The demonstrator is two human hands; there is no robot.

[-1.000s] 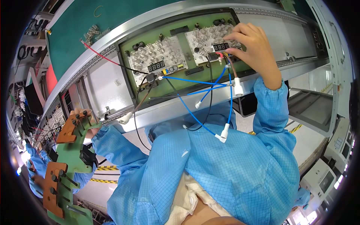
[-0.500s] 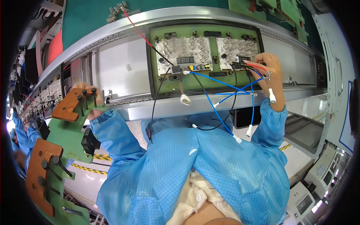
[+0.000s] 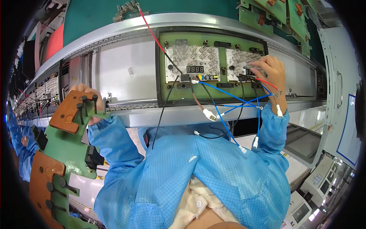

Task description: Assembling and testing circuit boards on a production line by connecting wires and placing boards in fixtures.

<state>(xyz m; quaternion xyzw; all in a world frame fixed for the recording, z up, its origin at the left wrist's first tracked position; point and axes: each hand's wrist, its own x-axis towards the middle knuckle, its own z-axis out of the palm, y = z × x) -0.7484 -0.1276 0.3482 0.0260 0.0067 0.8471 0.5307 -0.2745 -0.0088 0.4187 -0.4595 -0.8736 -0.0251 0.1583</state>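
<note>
I have the right hand [image 3: 275,72] over the right end of the black-framed tray [image 3: 157,68], thumb and forefinger set narrow beside the display [image 3: 249,71] of the right circuit board [image 3: 241,59]; I can't tell whether anything is pinched there. That board sits in the tray's right half, the left circuit board [image 3: 193,61] in its left half. Blue wires [image 3: 259,124] hang past the tray's near edge. Left of the tray, my left hand [image 3: 90,91] has its fingers curled on a green fixture [image 3: 78,152] bearing orange-brown blocks [image 3: 46,168]. Metal springs [image 3: 124,11] lie on the bench [image 3: 87,21], beyond the tray's left end.
</note>
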